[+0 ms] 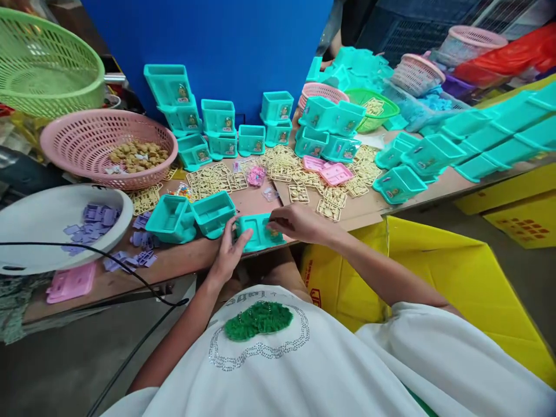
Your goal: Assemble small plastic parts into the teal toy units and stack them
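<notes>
A turquoise plastic box (256, 231) lies on its side at the table's front edge, one panel facing up. My left hand (229, 250) grips its left end, thumb on top and fingers behind. The fingertips of my right hand (299, 223) are pinched together on the box's right end, over a small tan spot; whatever they hold there is too small to make out. Just left stand two more turquoise boxes, a near one (214, 213) and a farther one (171, 219). Cream frames of small parts (299, 193) lie behind my right hand.
Stacked turquoise boxes (219, 119) line the back by a blue panel (208, 46); more stand (399, 184) at right. Left are a pink basket (69, 147) and a white basin (26, 220) with purple parts. A black cable (147, 284) crosses the left edge. Yellow cartons (434, 272) stand below right.
</notes>
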`<state>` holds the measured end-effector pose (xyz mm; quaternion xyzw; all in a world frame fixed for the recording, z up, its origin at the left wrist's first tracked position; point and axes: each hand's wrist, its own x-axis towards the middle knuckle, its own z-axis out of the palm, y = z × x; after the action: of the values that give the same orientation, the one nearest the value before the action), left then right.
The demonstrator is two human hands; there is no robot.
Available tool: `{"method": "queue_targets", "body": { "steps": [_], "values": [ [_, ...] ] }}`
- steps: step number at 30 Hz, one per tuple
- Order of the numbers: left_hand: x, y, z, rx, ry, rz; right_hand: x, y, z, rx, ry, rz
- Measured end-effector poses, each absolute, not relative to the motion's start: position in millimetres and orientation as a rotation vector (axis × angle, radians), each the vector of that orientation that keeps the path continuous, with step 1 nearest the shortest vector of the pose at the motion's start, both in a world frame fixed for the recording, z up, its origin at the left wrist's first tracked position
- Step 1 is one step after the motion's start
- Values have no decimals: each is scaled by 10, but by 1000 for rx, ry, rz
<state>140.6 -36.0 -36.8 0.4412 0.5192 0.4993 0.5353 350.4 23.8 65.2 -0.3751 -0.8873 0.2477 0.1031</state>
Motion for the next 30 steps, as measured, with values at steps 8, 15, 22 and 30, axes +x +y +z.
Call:
{"method": "queue_targets", "body": {
  "steps": [8,15,22,30],
  "values": [
    [1438,-374,-322,933,1248,1183,3585,241,464,-1024,-2548,508],
    [1376,-384,-326,1041,1337,1146,3648,266,397,-830,-2474,591],
    [1285,-360,-459,1064,1465,1078,3663,1015,152,-1166,-2596,224],
    [1243,-622,-327,1274,1569,1159,3595,1270,-28,-1186,-2640,182]
  ]
}}
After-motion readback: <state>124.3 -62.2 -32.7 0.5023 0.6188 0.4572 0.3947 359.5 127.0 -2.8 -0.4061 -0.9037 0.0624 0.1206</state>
